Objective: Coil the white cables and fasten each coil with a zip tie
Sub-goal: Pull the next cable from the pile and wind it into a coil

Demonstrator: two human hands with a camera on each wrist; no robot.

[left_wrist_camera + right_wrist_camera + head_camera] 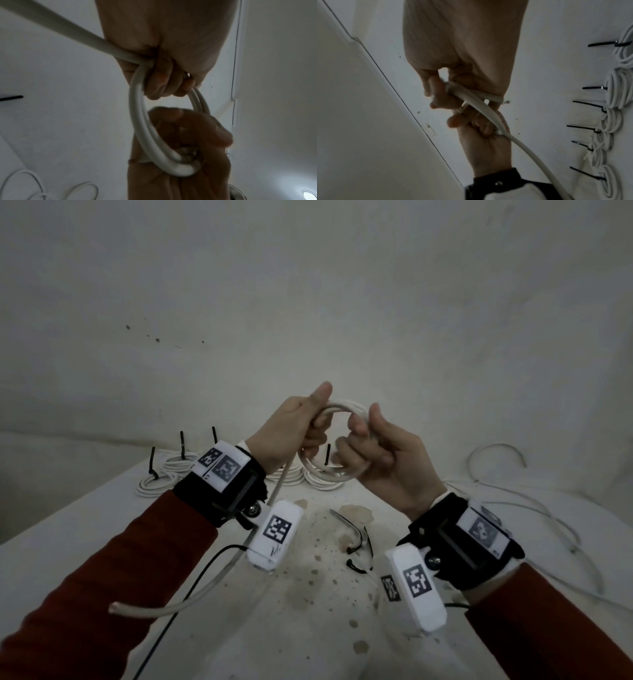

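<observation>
Both hands hold a round coil of smooth white cable (334, 440) above the stained white worktop (325, 594). The left hand (291, 433) and the right hand (380, 463) each curl their fingers around opposite sides. Thin black zip ties (356, 537) lie below.

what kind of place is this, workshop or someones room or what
Likely a makeshift work table in a plain room, not a fitted workshop. The stained white table stands against a bare wall, with finished coils lined up, spare zip ties and loose cables lying on it.
</observation>
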